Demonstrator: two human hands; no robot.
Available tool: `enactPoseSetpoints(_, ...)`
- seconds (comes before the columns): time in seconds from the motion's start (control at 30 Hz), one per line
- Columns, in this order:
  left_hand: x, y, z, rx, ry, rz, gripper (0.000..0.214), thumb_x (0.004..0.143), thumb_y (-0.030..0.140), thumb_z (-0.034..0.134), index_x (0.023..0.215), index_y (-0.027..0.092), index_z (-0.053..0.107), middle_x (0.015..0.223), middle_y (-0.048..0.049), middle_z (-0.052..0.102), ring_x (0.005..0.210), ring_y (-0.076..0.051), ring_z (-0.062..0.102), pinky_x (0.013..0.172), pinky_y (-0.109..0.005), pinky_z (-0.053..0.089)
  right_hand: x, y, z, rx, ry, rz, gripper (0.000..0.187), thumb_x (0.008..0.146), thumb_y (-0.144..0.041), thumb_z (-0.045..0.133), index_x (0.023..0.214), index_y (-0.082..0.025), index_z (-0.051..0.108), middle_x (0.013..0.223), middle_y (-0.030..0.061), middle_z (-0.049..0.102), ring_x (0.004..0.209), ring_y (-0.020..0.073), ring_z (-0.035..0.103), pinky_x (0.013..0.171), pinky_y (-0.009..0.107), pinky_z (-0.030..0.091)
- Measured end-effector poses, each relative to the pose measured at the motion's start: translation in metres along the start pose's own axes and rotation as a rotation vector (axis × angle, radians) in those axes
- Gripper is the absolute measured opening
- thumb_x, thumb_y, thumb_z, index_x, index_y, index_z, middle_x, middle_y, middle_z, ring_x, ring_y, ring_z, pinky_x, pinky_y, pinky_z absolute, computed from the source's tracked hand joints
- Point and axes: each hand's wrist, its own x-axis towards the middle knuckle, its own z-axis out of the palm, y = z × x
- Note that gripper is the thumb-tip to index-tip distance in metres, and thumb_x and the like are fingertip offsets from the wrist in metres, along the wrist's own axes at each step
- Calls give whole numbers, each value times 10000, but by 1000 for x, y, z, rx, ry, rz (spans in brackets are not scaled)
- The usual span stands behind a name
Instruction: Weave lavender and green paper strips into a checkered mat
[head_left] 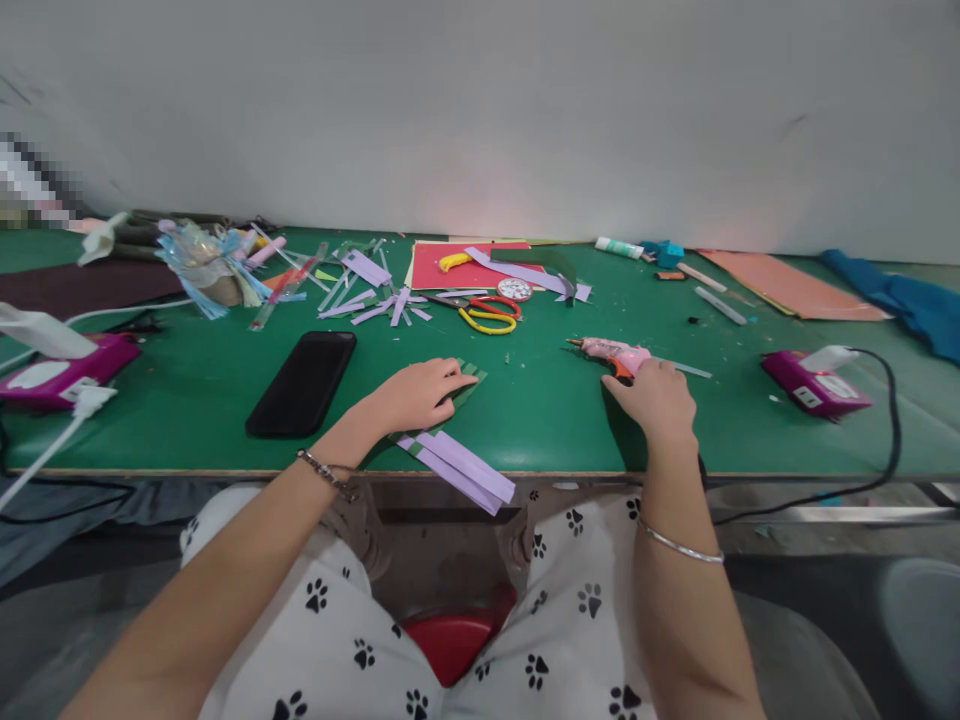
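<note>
My left hand (424, 395) is low over the tabletop with its fingers curled on thin green strips (471, 385), whose ends poke out past the fingertips. Folded lilac paper strips (461, 465) lie just below this hand and stick out over the table's front edge. My right hand (660, 400) is wrapped round the handle of a pink hot glue gun (611, 350), with the thumb near its orange trigger. Its nozzle points left, and a clear glue stick (691, 369) comes out at the back. A black phone (302, 385) lies left of my left hand.
Scissors (487, 315) and lilac paper scraps (367, 268) lie ahead, near red paper (442, 275). Purple power strips (814, 385) with cords stand at both sides. A bundle of ribbons (214, 260) is at back left, orange sheets (795, 285) at back right, before the wall.
</note>
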Motion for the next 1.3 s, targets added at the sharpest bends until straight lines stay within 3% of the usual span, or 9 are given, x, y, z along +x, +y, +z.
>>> enactPoseSetpoints(0.23,-1,5,2,88,41,0,463,819,143,347,1263,145,478,918,-86,582,807,-191,553,660,-281,421,1,2,4,5,20,3,430,779,-410,491,1026,-62,547,1004,215,577,959,318,534,682,375,444)
enactPoseSetpoints(0.47,7,6,-5,118,-80,-29,477,807,142,363,1265,152,496,966,-87,588,803,-185,570,619,-266,406,1,0,2,21,5,21,427,780,-404,513,1037,-64,548,1018,212,571,975,319,529,709,379,448)
enactPoseSetpoints(0.6,12,9,-9,104,-122,-70,559,791,143,380,1349,121,380,1043,-103,597,851,-208,580,619,-274,407,-1,-1,-1,27,-30,32,441,790,-396,513,1063,-51,540,1051,217,561,1002,322,521,729,378,446)
enactPoseSetpoints(0.73,8,11,-9,47,-70,-115,613,806,156,375,1403,100,246,997,-94,609,802,-192,577,607,-262,404,-1,0,-1,31,-10,20,434,786,-403,510,1050,-62,550,1036,213,567,985,322,522,711,377,439)
enactPoseSetpoints(0.97,3,8,-9,48,-37,-67,474,834,171,359,1302,142,423,994,-93,584,791,-188,578,633,-269,425,-2,-2,-3,4,-19,27,440,814,-373,482,1079,-26,541,1054,223,569,988,318,526,704,365,437)
enactPoseSetpoints(1.13,-27,9,-12,-147,191,-170,458,861,310,397,1283,137,426,1161,-115,539,1033,-213,541,862,-317,443,-2,-2,-4,-15,-36,37,425,827,-364,473,1095,-39,535,1068,204,568,1008,303,525,719,346,440)
enactPoseSetpoints(1.17,-36,10,-11,-168,181,-136,493,843,350,449,1292,148,421,1218,-119,514,1106,-226,505,917,-335,422,-2,-2,-4,-15,-36,38,420,826,-364,477,1094,-47,536,1067,200,568,1009,298,526,720,342,440)
enactPoseSetpoints(1.23,-52,14,-6,-151,50,-34,604,784,418,558,1317,179,402,1339,-124,440,1214,-262,428,980,-380,389,-1,-2,-3,-12,-34,39,416,824,-368,484,1092,-55,538,1066,195,568,1008,297,527,719,341,439)
enactPoseSetpoints(1.3,-64,17,2,-80,-27,17,640,744,393,622,1312,182,415,1393,-134,398,1270,-295,369,1009,-424,366,-1,-2,-4,-10,-38,41,425,825,-370,484,1096,-47,537,1070,200,568,1008,305,528,722,347,440)
